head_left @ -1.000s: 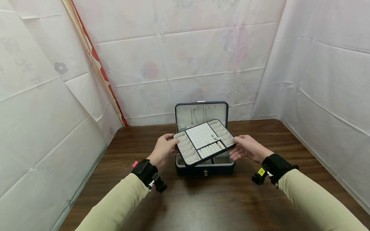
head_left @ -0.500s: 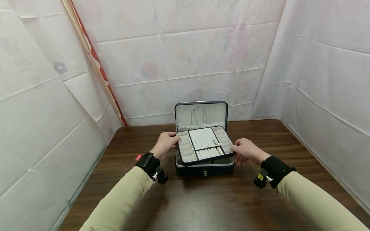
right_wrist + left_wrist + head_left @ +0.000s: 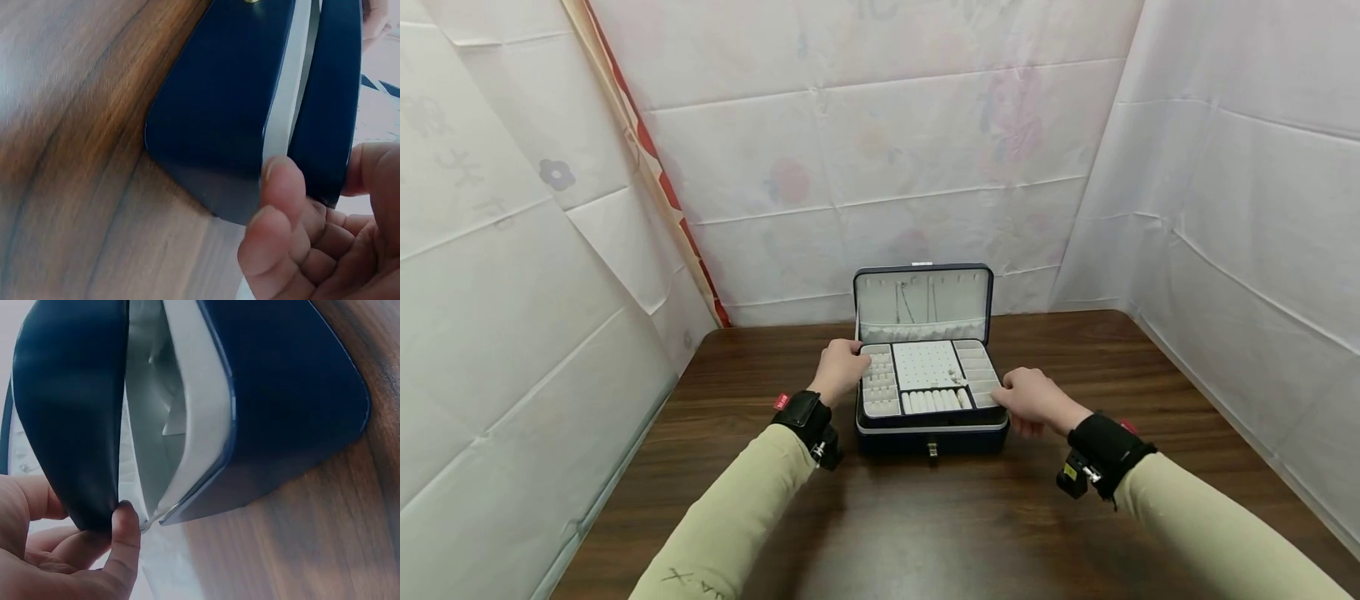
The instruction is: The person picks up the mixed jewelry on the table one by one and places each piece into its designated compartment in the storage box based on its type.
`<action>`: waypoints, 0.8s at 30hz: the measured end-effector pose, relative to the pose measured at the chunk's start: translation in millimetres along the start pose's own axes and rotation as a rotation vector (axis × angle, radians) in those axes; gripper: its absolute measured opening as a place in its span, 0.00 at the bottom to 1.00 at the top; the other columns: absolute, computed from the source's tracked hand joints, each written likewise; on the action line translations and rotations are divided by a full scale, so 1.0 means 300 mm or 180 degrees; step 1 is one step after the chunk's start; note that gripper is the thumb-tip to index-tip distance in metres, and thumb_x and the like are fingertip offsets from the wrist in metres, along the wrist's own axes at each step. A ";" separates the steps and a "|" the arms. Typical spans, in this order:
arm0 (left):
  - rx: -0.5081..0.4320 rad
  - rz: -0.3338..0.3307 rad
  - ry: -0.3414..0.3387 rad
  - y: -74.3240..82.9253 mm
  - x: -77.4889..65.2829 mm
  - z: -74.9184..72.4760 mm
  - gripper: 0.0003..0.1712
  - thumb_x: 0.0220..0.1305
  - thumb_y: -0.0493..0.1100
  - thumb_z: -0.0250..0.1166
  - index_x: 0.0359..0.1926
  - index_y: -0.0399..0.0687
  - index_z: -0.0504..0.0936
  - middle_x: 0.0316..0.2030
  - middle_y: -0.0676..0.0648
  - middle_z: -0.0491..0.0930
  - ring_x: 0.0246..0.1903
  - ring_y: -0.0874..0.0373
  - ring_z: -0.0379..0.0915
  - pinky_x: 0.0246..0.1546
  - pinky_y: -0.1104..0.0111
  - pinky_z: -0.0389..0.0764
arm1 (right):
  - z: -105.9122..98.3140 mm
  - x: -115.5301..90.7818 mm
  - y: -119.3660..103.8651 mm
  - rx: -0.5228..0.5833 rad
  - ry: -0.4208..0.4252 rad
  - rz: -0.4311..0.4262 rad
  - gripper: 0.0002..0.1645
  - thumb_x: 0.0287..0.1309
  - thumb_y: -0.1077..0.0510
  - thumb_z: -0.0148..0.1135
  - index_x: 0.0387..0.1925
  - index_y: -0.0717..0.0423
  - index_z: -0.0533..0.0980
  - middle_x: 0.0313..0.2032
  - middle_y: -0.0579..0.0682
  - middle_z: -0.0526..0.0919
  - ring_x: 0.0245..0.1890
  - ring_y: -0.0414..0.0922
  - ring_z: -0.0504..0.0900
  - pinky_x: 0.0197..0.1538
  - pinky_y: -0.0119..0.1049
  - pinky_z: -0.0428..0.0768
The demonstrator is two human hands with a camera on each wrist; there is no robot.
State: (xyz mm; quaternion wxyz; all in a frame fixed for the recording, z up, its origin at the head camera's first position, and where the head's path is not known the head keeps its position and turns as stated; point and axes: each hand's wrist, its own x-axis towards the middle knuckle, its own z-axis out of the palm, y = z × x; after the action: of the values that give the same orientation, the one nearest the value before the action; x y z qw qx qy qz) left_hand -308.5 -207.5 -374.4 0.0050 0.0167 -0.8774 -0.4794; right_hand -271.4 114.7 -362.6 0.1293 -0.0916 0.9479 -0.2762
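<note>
A navy jewelry tray (image 3: 927, 365) with cream compartments, a dotted middle panel and ring rolls lies level just above the open jewelry box (image 3: 895, 443). My left hand (image 3: 841, 369) grips the tray's left end, thumb on top. At the right end my right hand (image 3: 1033, 397) pinches the near corner. The left wrist view shows a gap between the tray (image 3: 72, 412) and the box's pale inner rim (image 3: 203, 394). On the right side the gap is narrower, and fingers (image 3: 284, 194) curl beneath the tray's corner. Small jewelry sits on the dotted panel.
The raised lid (image 3: 955, 300) stands upright behind, with thin necklaces hanging inside it. A metal clasp (image 3: 933, 450) is on the box front. Brown wooden table (image 3: 925, 533) lies under everything, with white sheeting (image 3: 925, 167) at the back and sides.
The tray has turned from a slant to nearly square with the box and come down closer over it. Both hands keep hold; the right hand has moved slightly nearer and lower.
</note>
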 end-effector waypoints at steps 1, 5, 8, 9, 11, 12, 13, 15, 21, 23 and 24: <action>0.0014 0.0006 0.0016 0.001 0.000 0.005 0.29 0.69 0.35 0.53 0.70 0.34 0.72 0.54 0.33 0.82 0.16 0.59 0.49 0.22 0.67 0.57 | 0.002 -0.002 0.000 0.0056 -0.0002 0.0023 0.17 0.69 0.53 0.52 0.28 0.60 0.75 0.16 0.54 0.81 0.12 0.45 0.79 0.18 0.41 0.80; 0.0151 0.0122 0.0120 0.007 -0.009 0.018 0.27 0.71 0.35 0.51 0.69 0.33 0.72 0.64 0.34 0.76 0.23 0.56 0.61 0.28 0.67 0.63 | 0.010 -0.007 0.001 0.0296 0.0014 0.0107 0.16 0.70 0.55 0.51 0.29 0.60 0.75 0.17 0.55 0.81 0.13 0.45 0.80 0.18 0.41 0.81; 0.0220 0.0230 0.0143 0.008 -0.017 0.023 0.27 0.73 0.37 0.51 0.70 0.32 0.71 0.66 0.33 0.74 0.25 0.55 0.63 0.30 0.66 0.64 | 0.012 -0.009 0.001 0.0470 0.0020 0.0154 0.16 0.71 0.56 0.50 0.30 0.62 0.75 0.17 0.55 0.82 0.12 0.45 0.80 0.18 0.41 0.81; 0.0214 0.0247 0.0108 0.008 -0.019 0.024 0.28 0.73 0.37 0.50 0.71 0.32 0.69 0.67 0.33 0.73 0.23 0.55 0.60 0.29 0.66 0.63 | 0.013 -0.010 0.001 0.0518 0.0021 0.0159 0.16 0.71 0.56 0.49 0.30 0.63 0.75 0.17 0.55 0.82 0.12 0.45 0.80 0.18 0.41 0.81; 0.0181 0.0255 0.0006 0.007 -0.025 0.022 0.31 0.72 0.37 0.50 0.73 0.32 0.65 0.66 0.31 0.73 0.21 0.54 0.52 0.28 0.64 0.60 | 0.016 -0.013 -0.001 0.0618 0.0027 0.0172 0.17 0.71 0.57 0.49 0.31 0.65 0.74 0.17 0.56 0.82 0.12 0.46 0.80 0.19 0.42 0.82; 0.0202 0.0264 -0.0037 0.007 -0.028 0.021 0.32 0.71 0.38 0.50 0.74 0.33 0.64 0.67 0.32 0.71 0.22 0.55 0.54 0.30 0.63 0.61 | 0.017 -0.014 -0.003 0.0664 0.0030 0.0186 0.17 0.71 0.57 0.48 0.32 0.67 0.74 0.17 0.56 0.82 0.12 0.46 0.81 0.19 0.43 0.82; 0.0225 0.0269 -0.0100 0.006 -0.030 0.020 0.34 0.70 0.38 0.50 0.75 0.33 0.62 0.68 0.32 0.70 0.24 0.55 0.56 0.31 0.63 0.62 | 0.018 -0.016 -0.004 0.0705 0.0031 0.0195 0.17 0.71 0.57 0.48 0.33 0.68 0.74 0.18 0.56 0.82 0.12 0.46 0.81 0.19 0.43 0.82; 0.0293 0.0289 -0.0212 0.005 -0.033 0.018 0.38 0.67 0.38 0.50 0.77 0.33 0.58 0.70 0.32 0.67 0.29 0.51 0.60 0.34 0.61 0.64 | 0.020 -0.018 -0.006 0.0773 0.0035 0.0232 0.17 0.71 0.57 0.48 0.34 0.69 0.73 0.18 0.57 0.82 0.13 0.46 0.82 0.20 0.43 0.83; 0.0448 0.0292 -0.0472 0.001 -0.035 0.019 0.37 0.68 0.32 0.46 0.78 0.35 0.56 0.77 0.37 0.57 0.72 0.38 0.56 0.51 0.53 0.63 | 0.023 -0.018 -0.004 0.0856 0.0033 0.0307 0.16 0.70 0.58 0.47 0.36 0.70 0.72 0.18 0.58 0.83 0.13 0.47 0.83 0.21 0.45 0.84; 0.0504 0.0316 -0.0527 -0.002 -0.035 0.020 0.35 0.69 0.29 0.44 0.78 0.36 0.58 0.78 0.38 0.56 0.79 0.38 0.40 0.58 0.52 0.61 | 0.027 -0.020 -0.006 0.0862 0.0047 0.0319 0.15 0.70 0.58 0.47 0.35 0.69 0.72 0.18 0.58 0.83 0.13 0.47 0.83 0.21 0.45 0.84; 0.0537 0.0358 -0.0546 -0.004 -0.035 0.021 0.34 0.70 0.28 0.44 0.77 0.35 0.59 0.78 0.37 0.56 0.79 0.39 0.39 0.62 0.53 0.61 | 0.028 -0.020 -0.006 0.0849 0.0050 0.0302 0.15 0.70 0.59 0.47 0.35 0.69 0.72 0.18 0.58 0.83 0.13 0.47 0.83 0.21 0.45 0.84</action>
State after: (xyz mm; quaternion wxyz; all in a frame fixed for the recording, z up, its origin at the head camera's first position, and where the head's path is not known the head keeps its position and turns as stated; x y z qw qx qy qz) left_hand -298.2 -202.3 -378.7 -0.0446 -0.0731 -0.9114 -0.4025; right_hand -263.1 110.6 -367.3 0.1459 -0.0265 0.9071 -0.3940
